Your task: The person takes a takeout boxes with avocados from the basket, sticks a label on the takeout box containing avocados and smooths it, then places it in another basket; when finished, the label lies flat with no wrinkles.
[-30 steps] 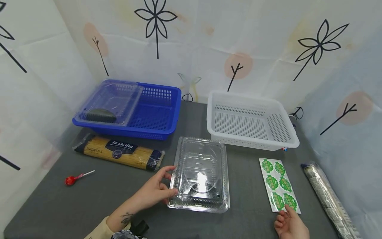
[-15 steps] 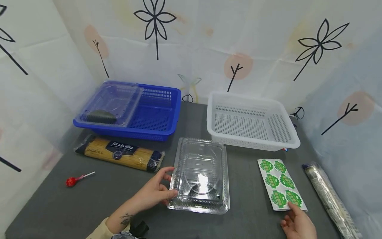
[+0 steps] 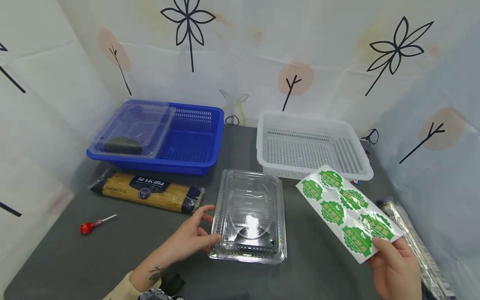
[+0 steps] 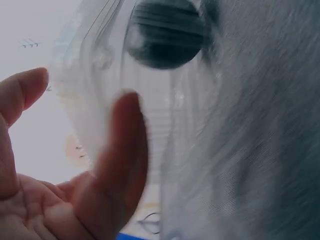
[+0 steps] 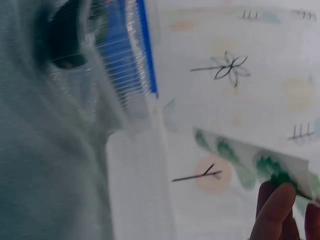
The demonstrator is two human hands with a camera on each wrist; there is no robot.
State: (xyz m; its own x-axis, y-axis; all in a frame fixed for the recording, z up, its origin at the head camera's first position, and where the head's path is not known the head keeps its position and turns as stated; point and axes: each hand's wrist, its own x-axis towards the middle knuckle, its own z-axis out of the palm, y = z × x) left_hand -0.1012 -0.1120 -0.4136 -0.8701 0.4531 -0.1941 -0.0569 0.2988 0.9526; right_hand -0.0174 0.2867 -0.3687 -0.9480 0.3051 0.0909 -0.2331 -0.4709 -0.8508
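My right hand (image 3: 397, 264) pinches the lower end of a white sheet of round green stickers (image 3: 346, 208), thumb on top. The sheet is raised and tilted; the right wrist view shows the sticker sheet (image 5: 235, 155) nearly edge-on. My left hand (image 3: 193, 235) rests at the left edge of a closed clear plastic clamshell container (image 3: 249, 198), fingers spread and loosely bent. In the left wrist view its thumb (image 4: 125, 150) lies in front of the clear wall. A dark rounded thing (image 4: 167, 35) shows through the plastic there.
Behind stand a blue basket (image 3: 195, 146), with a clear container (image 3: 138, 121) and a dark object (image 3: 123, 146) in it, and a white basket (image 3: 300, 150). Spaghetti (image 3: 150, 191) and a red lollipop (image 3: 88, 227) lie left. A long shiny package (image 3: 420, 246) lies right.
My right hand has drawn the sticker sheet off the table, lifting it and turning its far end leftward, toward the white basket. My left hand stays at the clamshell's edge.
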